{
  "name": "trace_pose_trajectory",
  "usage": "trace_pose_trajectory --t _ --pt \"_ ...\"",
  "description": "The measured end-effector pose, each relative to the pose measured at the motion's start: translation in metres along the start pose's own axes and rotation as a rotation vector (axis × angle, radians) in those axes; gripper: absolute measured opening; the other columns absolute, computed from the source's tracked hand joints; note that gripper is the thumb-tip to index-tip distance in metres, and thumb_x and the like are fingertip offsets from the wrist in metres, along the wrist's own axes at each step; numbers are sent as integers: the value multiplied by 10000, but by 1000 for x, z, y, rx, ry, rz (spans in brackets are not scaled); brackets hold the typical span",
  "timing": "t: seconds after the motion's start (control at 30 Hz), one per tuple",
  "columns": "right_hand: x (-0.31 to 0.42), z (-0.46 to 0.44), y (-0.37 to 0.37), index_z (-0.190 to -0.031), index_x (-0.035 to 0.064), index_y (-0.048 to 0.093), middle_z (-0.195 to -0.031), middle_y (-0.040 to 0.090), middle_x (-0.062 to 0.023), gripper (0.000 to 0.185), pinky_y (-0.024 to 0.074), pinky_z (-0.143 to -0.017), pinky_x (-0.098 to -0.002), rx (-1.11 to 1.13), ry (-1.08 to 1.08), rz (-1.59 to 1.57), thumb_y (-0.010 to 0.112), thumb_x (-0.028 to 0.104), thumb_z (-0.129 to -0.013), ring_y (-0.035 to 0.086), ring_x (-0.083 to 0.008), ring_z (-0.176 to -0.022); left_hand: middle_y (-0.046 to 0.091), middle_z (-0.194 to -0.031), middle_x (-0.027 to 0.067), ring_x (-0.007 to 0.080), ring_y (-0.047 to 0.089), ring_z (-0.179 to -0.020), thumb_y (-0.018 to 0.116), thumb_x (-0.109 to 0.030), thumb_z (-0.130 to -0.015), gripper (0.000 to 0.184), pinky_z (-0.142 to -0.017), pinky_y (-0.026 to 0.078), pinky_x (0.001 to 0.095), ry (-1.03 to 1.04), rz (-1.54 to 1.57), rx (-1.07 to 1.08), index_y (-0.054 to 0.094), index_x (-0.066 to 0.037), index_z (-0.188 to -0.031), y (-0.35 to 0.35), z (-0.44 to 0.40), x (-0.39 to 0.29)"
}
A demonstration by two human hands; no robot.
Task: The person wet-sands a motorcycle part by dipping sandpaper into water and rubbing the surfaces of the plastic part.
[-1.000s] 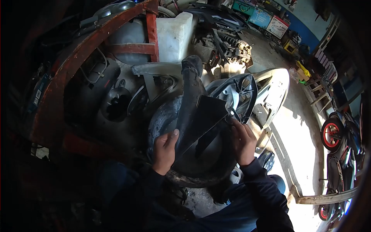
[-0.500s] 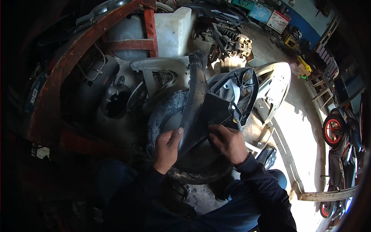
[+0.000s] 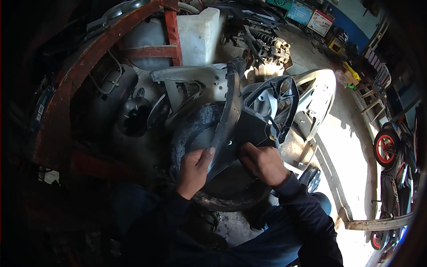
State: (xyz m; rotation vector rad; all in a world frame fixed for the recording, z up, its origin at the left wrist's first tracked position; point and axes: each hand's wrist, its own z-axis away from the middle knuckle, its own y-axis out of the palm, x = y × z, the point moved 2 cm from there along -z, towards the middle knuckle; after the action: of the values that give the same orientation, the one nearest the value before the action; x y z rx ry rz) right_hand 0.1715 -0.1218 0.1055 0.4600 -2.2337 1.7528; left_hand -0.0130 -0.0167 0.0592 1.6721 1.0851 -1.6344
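two hands (image 3: pixel 193 171) (image 3: pixel 267 163), two red wheels (image 3: pixel 386 149) (image 3: pixel 377 240)

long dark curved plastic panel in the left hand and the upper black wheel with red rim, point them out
Long dark curved plastic panel (image 3: pixel 230 116): head view, middle of its curved strip
Upper black wheel with red rim (image 3: pixel 386 148): head view, near its hub

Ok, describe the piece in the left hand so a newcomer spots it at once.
Find the big round basin at mid-picture. Over it, the left hand grips a long, curved dark panel. Unlike the pale panels behind, it is dark and in hand.
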Motion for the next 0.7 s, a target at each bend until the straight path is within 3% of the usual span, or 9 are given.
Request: trace_pose_trajectory --t 0.2,0.33,0.5,0.57,0.7 --pt "-1 -1 -1 -975 73 555 -643 585 -142 143 466 -555 -446 -10 -25 7 601 182 -894 623 -344 -637 327 -577 40 82 301 -572 572 -280 -988 423 -502 276 317 -6 -6 11 505 26 -703 -1 0 0" --pt "-2 2 1 -992 62 565 -710 604 -164 166 476 -597 -458 18 8 -39 636 166 -883 618 -386 -687 331 -581 26 77 303 -585 570 -288 -991 435 -512 278 310 -42 -5 16 497 26 -697 0 1 3" --pt "0 15 7 -972 48 568 -754 615 -173 155 482 -602 -425 -11 0 -82 649 126 -865 625 -371 -701 356 -608 -47 50 318 -626 561 -310 -1001 451 -540 285 287 -61 139 -65 500 11 -691 -1 -2 4" --pt "-1 19 7 -960 44 611 -759 649 -180 141 503 -622 -399 0 195 -335 652 131 -857 659 -313 -682 362 -613 -54 48 318 -628 560 -311 -1001 443 -543 288 282 -70 149 -64 510 7 -696 -8 -4 5" --pt "-13 22 19 -967 -4 658 -819 695 -149 172 514 -674 -315 -139 335 -627 674 123 -851 669 -206 -688 372 -611 -51 49 325 -625 560 -304 -1002 433 -541 295 282 -49 149 -48 530 20 -716 -5 -5 8"
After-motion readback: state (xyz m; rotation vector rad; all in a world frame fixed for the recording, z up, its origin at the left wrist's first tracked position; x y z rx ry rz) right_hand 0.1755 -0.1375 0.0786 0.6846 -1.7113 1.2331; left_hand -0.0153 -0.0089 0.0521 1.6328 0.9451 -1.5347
